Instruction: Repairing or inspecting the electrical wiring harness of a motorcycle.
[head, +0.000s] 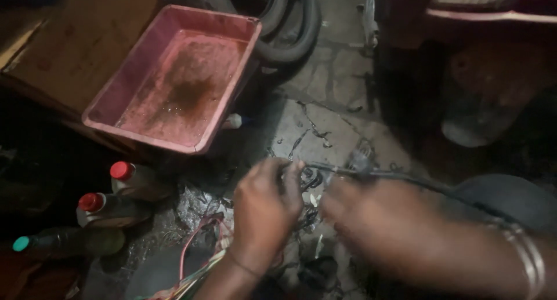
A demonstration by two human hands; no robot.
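Note:
My left hand [266, 204] is curled around a bundle of dark wires [310, 178] low in the middle of the view. My right hand [371, 213], blurred by motion, sits just right of it and appears to grip the same black cable [406, 178], which runs off to the right. A small grey connector [361, 160] hangs on the cable above my right hand. Metal bangles [525, 251] circle my right wrist. Coloured wires [197, 259], red and green among them, trail under my left forearm.
A dirty pink plastic tub [116, 100] stands tilted at upper left, by a wooden board [75, 39]. Two red-capped bottles [125, 178] and a teal-capped one [64, 242] lie at left. Black hoses [290, 27] curl behind the tub. The stone floor [325, 120] is cracked and littered.

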